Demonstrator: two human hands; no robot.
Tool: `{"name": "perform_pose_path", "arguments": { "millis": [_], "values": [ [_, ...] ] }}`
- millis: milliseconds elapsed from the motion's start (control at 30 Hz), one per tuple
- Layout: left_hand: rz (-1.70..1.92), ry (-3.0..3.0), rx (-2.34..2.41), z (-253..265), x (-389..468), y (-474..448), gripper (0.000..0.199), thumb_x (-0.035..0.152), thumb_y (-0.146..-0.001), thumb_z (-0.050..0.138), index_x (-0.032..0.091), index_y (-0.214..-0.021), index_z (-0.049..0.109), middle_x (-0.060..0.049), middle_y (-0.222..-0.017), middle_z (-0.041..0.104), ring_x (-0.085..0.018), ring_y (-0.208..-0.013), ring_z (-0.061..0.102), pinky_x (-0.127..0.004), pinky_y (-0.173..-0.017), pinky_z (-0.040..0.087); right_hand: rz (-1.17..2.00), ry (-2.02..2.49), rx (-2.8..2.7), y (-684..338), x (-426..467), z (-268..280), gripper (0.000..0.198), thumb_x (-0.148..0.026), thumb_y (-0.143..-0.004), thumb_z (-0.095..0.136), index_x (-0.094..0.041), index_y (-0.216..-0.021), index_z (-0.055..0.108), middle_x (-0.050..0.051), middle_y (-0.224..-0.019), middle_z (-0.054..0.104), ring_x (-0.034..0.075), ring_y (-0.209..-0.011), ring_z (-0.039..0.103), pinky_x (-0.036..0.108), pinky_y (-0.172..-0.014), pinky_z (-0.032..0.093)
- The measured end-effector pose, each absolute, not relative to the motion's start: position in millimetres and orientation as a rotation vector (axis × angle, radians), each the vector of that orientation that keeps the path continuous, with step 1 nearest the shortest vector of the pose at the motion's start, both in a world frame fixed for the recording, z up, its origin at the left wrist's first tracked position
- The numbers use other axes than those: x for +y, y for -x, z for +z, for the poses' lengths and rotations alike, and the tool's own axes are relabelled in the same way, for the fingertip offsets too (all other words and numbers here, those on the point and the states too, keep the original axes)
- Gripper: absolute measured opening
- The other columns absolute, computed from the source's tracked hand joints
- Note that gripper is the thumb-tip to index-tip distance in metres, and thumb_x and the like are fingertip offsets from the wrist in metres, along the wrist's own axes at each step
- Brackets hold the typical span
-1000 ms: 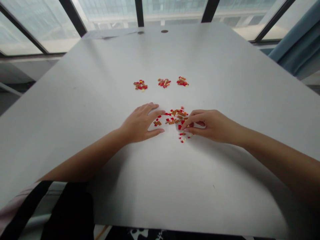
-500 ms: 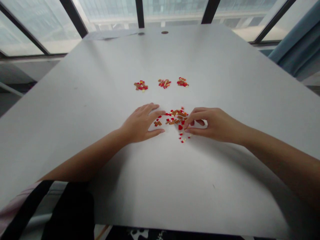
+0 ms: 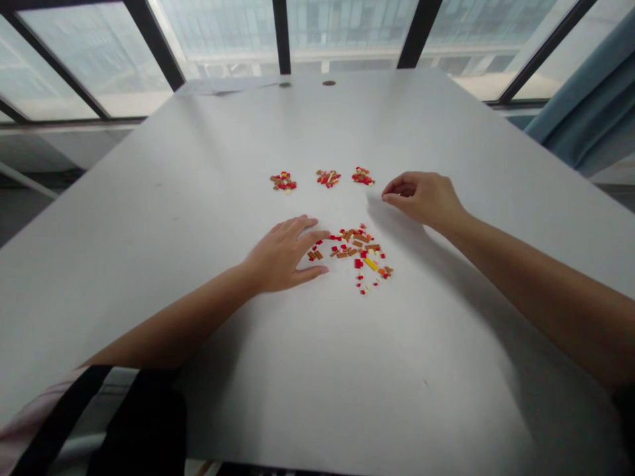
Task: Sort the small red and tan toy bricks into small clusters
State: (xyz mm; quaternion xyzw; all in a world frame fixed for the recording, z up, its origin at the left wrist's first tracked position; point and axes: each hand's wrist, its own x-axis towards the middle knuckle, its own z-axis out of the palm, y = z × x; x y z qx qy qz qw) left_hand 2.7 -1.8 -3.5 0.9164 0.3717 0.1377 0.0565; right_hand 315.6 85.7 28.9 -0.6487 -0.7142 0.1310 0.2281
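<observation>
Small toy bricks in red, brown, yellow and pale colours lie in a loose spread (image 3: 353, 252) on the white table. My left hand (image 3: 288, 254) rests at the left of this spread, fingers apart, the index fingertip by some red bricks and nothing held. My right hand (image 3: 421, 198) is pinched, thumb against fingertips, above the table to the right of the small heaps; whatever it holds is hidden. Three small heaps of similar bricks form a row farther off: a left heap (image 3: 283, 181), a middle heap (image 3: 328, 178) and a right heap (image 3: 363, 176), the last nearest my right fingertips.
The white table (image 3: 307, 370) fills most of the view. At its far edge are two round dark spots and a paper-like sheet (image 3: 218, 86). Beyond stand windows with dark frames, and a blue curtain (image 3: 590, 99) hangs at the right.
My right hand has gone from the loose bricks forward and right, toward the right heap, still pinched. The yellow brick it covered now shows. My left hand stays by the spread; the view has tilted slightly up.
</observation>
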Motion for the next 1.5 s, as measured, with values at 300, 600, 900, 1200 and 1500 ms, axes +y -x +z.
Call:
{"name": "perform_pose_path", "arguments": {
  "millis": [300,600,900,1200,1500],
  "values": [
    [0.433,-2.779,1.118,-2.1,-2.6,-3.2,0.066,0.062,-0.104,0.057,0.017,-0.151,0.057,-0.022,-0.160,0.053,-0.041,-0.153,0.047,-0.059,-0.125,0.041,0.177,1.879,-1.995,-299.4,126.8,5.9,0.033,-0.037,-0.091,0.062,-0.026,-0.113,0.083,0.014,-0.127,0.075,0.034,-0.117,0.068,0.048,-0.100,0.050],
    [0.436,-2.789,1.120,-3.7,-2.8,-4.5,0.067,0.062,-0.104,0.057,0.016,-0.152,0.057,-0.023,-0.159,0.053,-0.042,-0.153,0.047,-0.060,-0.125,0.041,0.170,1.885,-2.006,-307.5,127.9,6.4,0.032,-0.035,-0.094,0.058,-0.029,-0.114,0.082,0.013,-0.129,0.072,0.035,-0.115,0.066,0.051,-0.102,0.047],
    [0.452,-2.742,1.115,-2.3,-2.7,-3.2,0.065,0.061,-0.103,0.060,0.017,-0.151,0.058,-0.024,-0.159,0.053,-0.043,-0.153,0.047,-0.062,-0.125,0.040,0.157,1.874,-2.094,-299.8,112.0,10.7,0.041,-0.023,-0.094,0.052,-0.026,-0.123,0.080,0.017,-0.129,0.068,0.036,-0.118,0.061,0.059,-0.107,0.039],
    [0.428,-2.740,1.128,-1.4,-3.0,-3.3,0.065,0.062,-0.103,0.058,0.018,-0.151,0.057,-0.022,-0.161,0.052,-0.041,-0.154,0.046,-0.061,-0.126,0.040,0.134,1.956,-2.124,-302.7,110.1,16.5,0.045,-0.026,-0.098,0.046,-0.029,-0.130,0.078,0.019,-0.132,0.066,0.038,-0.133,0.057,0.065,-0.110,0.039],
    [0.423,-2.748,1.125,-0.7,-3.1,-3.9,0.066,0.062,-0.103,0.058,0.017,-0.151,0.057,-0.023,-0.160,0.053,-0.042,-0.153,0.046,-0.061,-0.125,0.040,0.130,1.983,-2.084,-308.4,115.7,12.6,0.048,-0.030,-0.099,0.044,-0.028,-0.135,0.076,0.020,-0.131,0.065,0.041,-0.130,0.057,0.068,-0.110,0.038]
  ]
}}
